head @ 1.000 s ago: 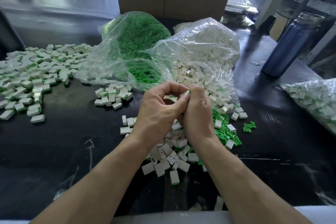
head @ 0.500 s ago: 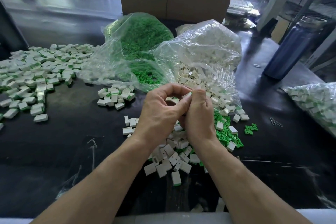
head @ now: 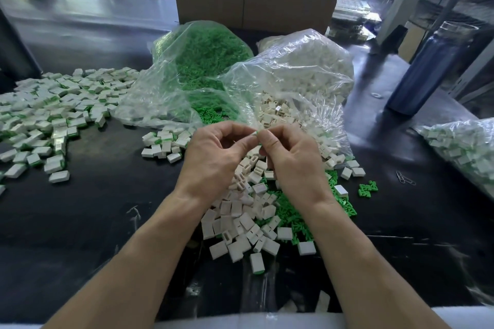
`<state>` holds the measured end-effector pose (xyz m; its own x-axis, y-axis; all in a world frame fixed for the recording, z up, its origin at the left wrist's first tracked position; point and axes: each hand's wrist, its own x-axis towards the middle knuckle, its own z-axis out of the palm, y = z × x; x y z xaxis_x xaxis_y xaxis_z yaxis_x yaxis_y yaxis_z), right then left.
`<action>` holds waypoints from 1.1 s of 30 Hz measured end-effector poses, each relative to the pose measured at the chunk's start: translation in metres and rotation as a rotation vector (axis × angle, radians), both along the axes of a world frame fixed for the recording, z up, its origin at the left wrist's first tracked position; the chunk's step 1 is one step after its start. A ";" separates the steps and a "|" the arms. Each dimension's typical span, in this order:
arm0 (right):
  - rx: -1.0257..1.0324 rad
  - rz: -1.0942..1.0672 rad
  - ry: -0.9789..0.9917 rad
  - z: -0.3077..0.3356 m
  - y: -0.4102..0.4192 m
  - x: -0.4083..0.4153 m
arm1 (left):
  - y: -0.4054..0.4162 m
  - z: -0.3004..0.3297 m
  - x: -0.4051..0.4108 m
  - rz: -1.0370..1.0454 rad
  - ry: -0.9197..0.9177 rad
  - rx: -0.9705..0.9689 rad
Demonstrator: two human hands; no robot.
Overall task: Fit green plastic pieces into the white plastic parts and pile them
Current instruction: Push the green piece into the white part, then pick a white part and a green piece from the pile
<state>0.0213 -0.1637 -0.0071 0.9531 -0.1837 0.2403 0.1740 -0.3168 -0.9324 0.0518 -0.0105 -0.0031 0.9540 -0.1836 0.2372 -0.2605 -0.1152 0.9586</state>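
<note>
left hand (head: pixel 213 160) + right hand (head: pixel 291 157) curled | tiny white part (head: pixel 254 133) with green piece (head: pixel 258 131) pinched between both sets of fingertips | held above loose pile (head: pixel 248 222)

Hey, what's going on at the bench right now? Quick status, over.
Left hand and right hand both pinching one small white part with green piece at the fingertips. Loose white parts heaped below. Nothing in the way.
</note>
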 end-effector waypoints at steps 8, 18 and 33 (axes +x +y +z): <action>-0.205 -0.117 0.155 -0.005 -0.009 0.002 | 0.031 -0.008 0.024 0.292 0.063 0.442; -0.321 -0.221 0.239 -0.001 -0.027 0.005 | 0.066 -0.010 0.049 0.621 -0.055 0.683; -0.671 -0.122 0.258 0.000 -0.009 0.016 | 0.009 -0.010 0.020 0.170 0.014 0.711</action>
